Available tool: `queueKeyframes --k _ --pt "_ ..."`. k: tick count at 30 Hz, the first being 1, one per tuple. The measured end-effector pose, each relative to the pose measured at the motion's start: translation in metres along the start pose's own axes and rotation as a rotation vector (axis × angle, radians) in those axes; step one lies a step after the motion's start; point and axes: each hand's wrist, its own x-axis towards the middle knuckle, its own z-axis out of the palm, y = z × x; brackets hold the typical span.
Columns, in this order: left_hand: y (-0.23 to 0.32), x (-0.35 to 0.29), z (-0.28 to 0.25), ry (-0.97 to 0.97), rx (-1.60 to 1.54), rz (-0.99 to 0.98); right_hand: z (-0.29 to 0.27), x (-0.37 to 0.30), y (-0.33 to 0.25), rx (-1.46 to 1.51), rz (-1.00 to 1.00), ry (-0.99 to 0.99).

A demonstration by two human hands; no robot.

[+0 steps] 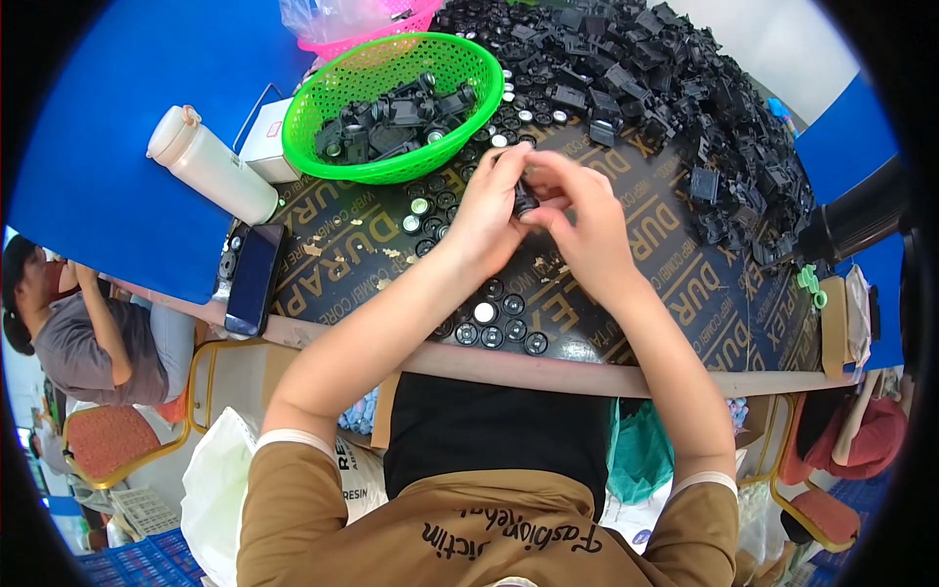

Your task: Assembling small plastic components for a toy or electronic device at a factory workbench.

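Over the table's middle, my left hand [486, 213] and my right hand [587, 220] come together with fingers closed around a small black plastic part [525, 202]. Fingers cover most of it, so its full shape is hidden. Below the hands, near the table edge, lies a cluster of small black toy wheels [491, 336], one showing a white face. More wheels [428, 213] lie left of my left hand, some with pale centres. Beyond them a green plastic basket [391, 172] holds several black toy-car chassis [391, 125] with wheels on them.
A big heap of black plastic chassis parts [626, 83] covers the far right. On the left stand a white bottle [210, 161], a white box [269, 142] and a dark phone [256, 279]. A pink basket [377, 37] sits behind the green one. Other people [93, 342] sit nearby.
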Motion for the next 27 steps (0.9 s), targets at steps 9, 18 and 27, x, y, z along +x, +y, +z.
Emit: queueKeyframes --k 9,18,27 --pt "0.107 0.020 -0.012 0.256 1.610 1.098 -0.070 0.082 0.121 -0.664 -0.054 0.025" --pt "0.094 0.011 -0.021 0.104 1.624 1.324 -0.067 0.124 0.163 -0.982 0.367 -0.225" --pt "0.075 0.003 -0.008 -0.101 1.394 1.300 -0.074 0.047 0.081 -0.758 0.068 -0.362"
